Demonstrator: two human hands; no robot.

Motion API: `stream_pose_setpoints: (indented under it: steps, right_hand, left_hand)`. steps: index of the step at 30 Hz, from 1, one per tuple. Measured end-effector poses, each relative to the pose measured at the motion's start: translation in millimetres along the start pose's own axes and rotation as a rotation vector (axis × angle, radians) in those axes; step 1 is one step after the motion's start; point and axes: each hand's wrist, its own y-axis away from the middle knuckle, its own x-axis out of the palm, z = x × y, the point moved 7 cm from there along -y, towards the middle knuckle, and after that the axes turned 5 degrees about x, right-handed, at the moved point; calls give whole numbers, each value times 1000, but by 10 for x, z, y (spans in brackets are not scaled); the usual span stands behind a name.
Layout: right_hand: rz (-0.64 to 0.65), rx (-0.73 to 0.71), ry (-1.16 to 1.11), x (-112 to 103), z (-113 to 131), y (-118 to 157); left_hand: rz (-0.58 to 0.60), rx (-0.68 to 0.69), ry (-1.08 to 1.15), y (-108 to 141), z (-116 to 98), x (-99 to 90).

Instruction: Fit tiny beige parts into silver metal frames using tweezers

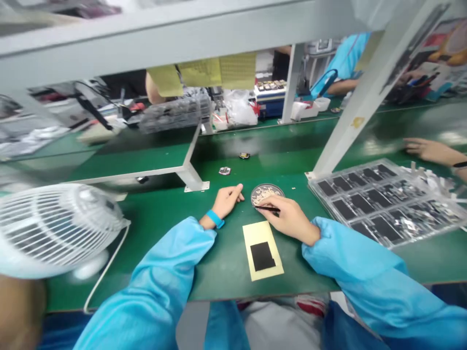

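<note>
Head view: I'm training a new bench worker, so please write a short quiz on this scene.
1. True or false: the right hand holds a thin black tool at the edge of the round dish.
2. Which hand wears the blue wristband: A, the left hand, or B, the right hand?
3. Fill in the blank: the black patch lies on a ____ card.

Key: 1 true; 2 A; 3 yellow.

The person wears a loose, glossy sky-blue smock, its left sleeve [156, 277] and right sleeve [350, 262] gathered at the cuffs, plus a bright blue wristband [215, 219] on the left.
</note>
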Motion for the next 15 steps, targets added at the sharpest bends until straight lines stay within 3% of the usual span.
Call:
stream_pose_setpoints:
  steps: [4,10,15]
  right_hand:
    - [-107,218,156,-124,-255,-67]
    - [-85,569,474,-288,-782,-223]
    - [-70,633,550,-312,-1031,-398]
  left_hand:
    - [77,51,-70,164,-75,-11]
    - [122,70,-141,177,-96,33]
    - [124,64,-142,179,-77,34]
